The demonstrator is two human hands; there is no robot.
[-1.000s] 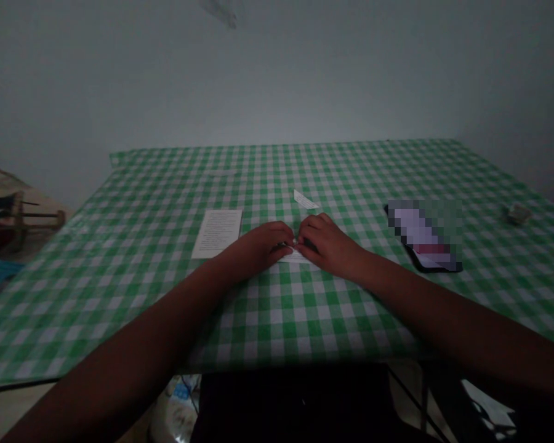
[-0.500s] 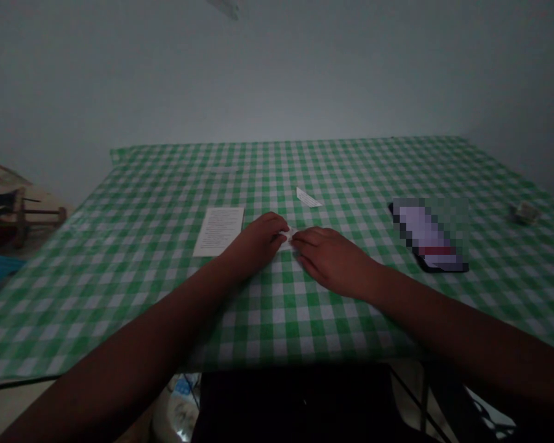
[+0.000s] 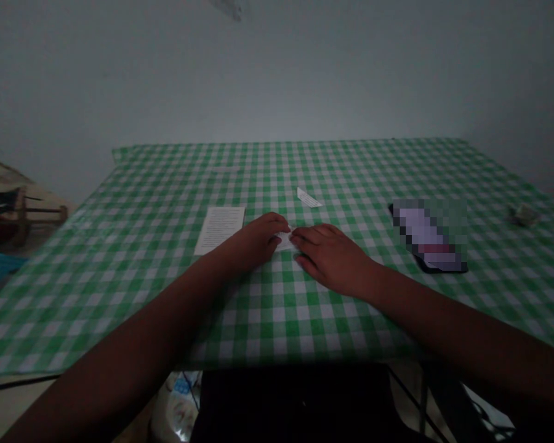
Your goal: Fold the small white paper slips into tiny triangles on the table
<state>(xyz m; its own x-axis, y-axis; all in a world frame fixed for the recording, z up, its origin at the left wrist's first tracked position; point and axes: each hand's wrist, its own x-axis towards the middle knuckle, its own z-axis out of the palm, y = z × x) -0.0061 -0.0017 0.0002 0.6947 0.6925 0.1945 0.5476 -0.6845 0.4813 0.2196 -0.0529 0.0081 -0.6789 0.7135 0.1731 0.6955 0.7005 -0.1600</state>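
A small white piece of paper lies on the checked cloth between my hands, partly covered by them. My left hand is closed on its left side, with thumb and fingers curled at the edge. From the right, my right hand has its fingertips pressed together on the paper's right edge, its lower finger lying a little apart. To the left is a printed sheet, its lower right corner hidden by my left hand and forearm. Beyond my hands rests a small folded, printed paper piece.
A green-and-white checked tablecloth covers the table. At the right lies a phone, its screen blurred out. Farther right sits a small crumpled object. A pale strip lies toward the back left. A wall stands behind the table.
More of the paper between my hands shows now. The lower finger of my right hand has shifted slightly left; both hands otherwise stay in nearly the same place.
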